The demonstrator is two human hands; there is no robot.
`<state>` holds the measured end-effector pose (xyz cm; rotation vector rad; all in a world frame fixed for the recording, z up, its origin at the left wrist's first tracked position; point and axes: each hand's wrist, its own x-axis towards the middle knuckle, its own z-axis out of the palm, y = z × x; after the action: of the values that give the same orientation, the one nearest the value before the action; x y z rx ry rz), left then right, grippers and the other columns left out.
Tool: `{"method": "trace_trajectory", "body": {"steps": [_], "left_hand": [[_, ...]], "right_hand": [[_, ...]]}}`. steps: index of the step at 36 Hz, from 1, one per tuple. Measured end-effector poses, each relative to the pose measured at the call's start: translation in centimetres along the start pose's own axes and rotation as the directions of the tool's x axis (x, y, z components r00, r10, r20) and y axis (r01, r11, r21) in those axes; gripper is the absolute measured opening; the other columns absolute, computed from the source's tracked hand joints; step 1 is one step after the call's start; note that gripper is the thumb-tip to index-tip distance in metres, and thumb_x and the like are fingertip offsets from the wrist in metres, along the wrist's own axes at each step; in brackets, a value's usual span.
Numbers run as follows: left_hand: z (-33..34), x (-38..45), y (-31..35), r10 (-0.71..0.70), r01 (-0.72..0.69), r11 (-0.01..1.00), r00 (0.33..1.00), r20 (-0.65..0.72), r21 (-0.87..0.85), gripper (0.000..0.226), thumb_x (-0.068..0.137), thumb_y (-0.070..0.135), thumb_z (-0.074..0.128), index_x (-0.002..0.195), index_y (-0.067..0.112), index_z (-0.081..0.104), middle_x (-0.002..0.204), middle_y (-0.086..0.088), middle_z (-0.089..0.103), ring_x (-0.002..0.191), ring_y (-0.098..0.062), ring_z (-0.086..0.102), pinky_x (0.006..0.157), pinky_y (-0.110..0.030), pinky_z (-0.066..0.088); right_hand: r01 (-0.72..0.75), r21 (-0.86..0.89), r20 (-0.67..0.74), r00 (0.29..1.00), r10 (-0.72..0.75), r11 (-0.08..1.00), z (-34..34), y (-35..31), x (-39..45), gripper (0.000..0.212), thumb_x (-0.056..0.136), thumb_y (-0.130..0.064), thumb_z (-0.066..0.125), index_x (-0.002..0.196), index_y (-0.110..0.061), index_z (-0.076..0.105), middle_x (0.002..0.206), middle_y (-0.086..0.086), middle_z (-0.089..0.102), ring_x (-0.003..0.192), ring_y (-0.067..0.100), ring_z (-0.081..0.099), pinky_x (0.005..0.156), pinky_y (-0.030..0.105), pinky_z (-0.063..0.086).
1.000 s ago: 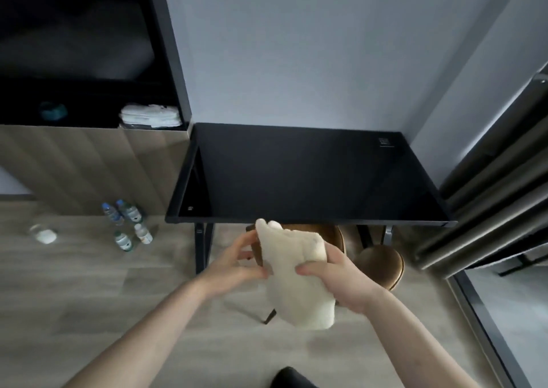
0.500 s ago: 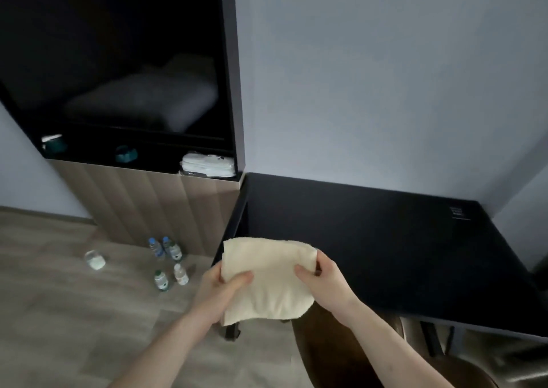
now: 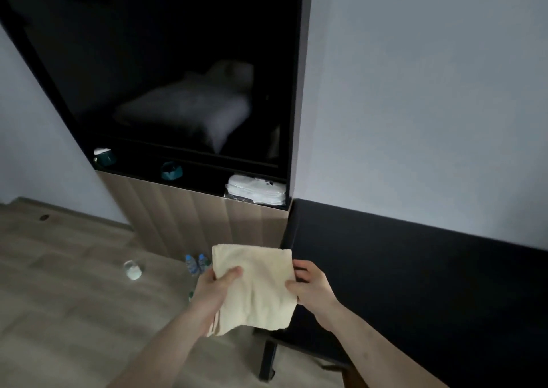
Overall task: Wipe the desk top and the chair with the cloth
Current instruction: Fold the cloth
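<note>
Cloth [image 3: 258, 289], cream and folded into a rough rectangle, hangs in the air just off the near left corner of the dark counter [image 3: 415, 275], held up between both hands. The left hand [image 3: 215, 291] grips the cloth's left edge, thumb laid across the front and fingers hidden behind the fabric. The right hand [image 3: 310, 284] pinches the right edge, thumb on the front and fingers curled at the back; this hand sits over the counter's left end. So each grip is closed on the cloth, one on each side of it. The cloth's lower edge droops free below the hands, with folded layers showing at its bottom left corner.

To the left of the counter, touching its far left corner, stands a tall cabinet [image 3: 189, 218] with a wood-grain lower panel and a dark open upper part. On the cabinet's low shelf, nearest the counter, lies a white packaged bundle [image 3: 256, 190]; farther left on that shelf are two teal items [image 3: 171, 170], too dim to identify. On the wooden floor [image 3: 74, 313] left of the counter, at the cabinet's foot, stand small water bottles [image 3: 197, 261], partly hidden by the cloth and left hand, and farther left a small clear jar [image 3: 133, 270]. A black counter leg [image 3: 267, 361] stands below the cloth.
</note>
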<state>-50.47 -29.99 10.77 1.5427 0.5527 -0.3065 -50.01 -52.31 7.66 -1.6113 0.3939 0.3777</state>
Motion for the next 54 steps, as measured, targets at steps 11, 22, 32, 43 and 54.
{"method": "trace_trajectory", "body": {"steps": [11, 22, 32, 43, 54], "left_hand": [[-9.0, 15.6, 8.0, 0.012, -0.023, 0.991, 0.996, 0.084, 0.128, 0.033, 0.066, 0.012, 0.073, 0.098, 0.007, 0.070, 0.090, -0.010, 0.075, 0.088, -0.028, 0.070, 0.077, -0.035, 0.056], [-12.6, 31.0, 11.4, 0.036, -0.059, 0.963, 0.995, 0.088, 0.265, 0.057, 0.050, 0.023, 0.080, 0.102, 0.003, 0.069, 0.101, -0.019, 0.075, 0.098, -0.037, 0.072, 0.094, -0.054, 0.057], [-14.6, 39.7, 14.9, -0.066, 0.048, 0.951, 0.996, 0.052, 0.304, 0.023, 0.087, -0.002, 0.067, 0.104, 0.009, 0.056, 0.104, -0.016, 0.066, 0.091, -0.028, 0.064, 0.080, -0.037, 0.052], [-16.1, 53.3, 17.2, -0.141, 0.070, 0.920, 0.977, 0.160, 0.386, 0.043, 0.085, -0.009, 0.060, 0.125, 0.007, 0.057, 0.110, -0.012, 0.067, 0.103, -0.029, 0.064, 0.089, -0.042, 0.052], [-16.1, 65.1, 17.5, 0.024, -0.060, 0.924, 0.995, 0.101, 0.378, 0.032, 0.081, -0.010, 0.072, 0.112, -0.005, 0.066, 0.095, -0.012, 0.070, 0.095, -0.034, 0.068, 0.081, -0.039, 0.053]], "right_hand": [[0.045, -0.088, -0.134, 0.989, -0.057, 0.995, 11.8, -6.3, 11.0, 0.066, 0.081, -0.003, 0.070, 0.138, -0.030, 0.052, 0.120, -0.012, 0.065, 0.103, 0.005, 0.064, 0.074, 0.024, 0.057], [0.006, -0.083, -0.262, 0.965, -0.027, 0.997, 16.6, -11.6, 22.0, 0.049, 0.080, -0.004, 0.071, 0.118, -0.031, 0.057, 0.107, -0.014, 0.068, 0.093, 0.002, 0.064, 0.077, 0.021, 0.054], [-0.105, -0.097, -0.334, 0.940, 0.067, 0.990, 22.3, -13.9, 31.9, 0.036, 0.079, -0.012, 0.066, 0.106, -0.033, 0.075, 0.092, -0.011, 0.073, 0.093, 0.014, 0.069, 0.070, 0.018, 0.050], [-0.191, 0.108, -0.438, 0.872, 0.219, 0.976, 26.5, -14.3, 42.3, 0.042, 0.078, -0.008, 0.074, 0.118, -0.022, 0.073, 0.109, -0.002, 0.078, 0.104, 0.019, 0.071, 0.089, 0.027, 0.057], [-0.083, 0.105, -0.450, 0.884, 0.122, 0.991, 29.4, -14.9, 52.0, 0.047, 0.086, -0.005, 0.078, 0.130, -0.012, 0.062, 0.132, 0.000, 0.067, 0.114, 0.017, 0.065, 0.088, 0.024, 0.053]]}}
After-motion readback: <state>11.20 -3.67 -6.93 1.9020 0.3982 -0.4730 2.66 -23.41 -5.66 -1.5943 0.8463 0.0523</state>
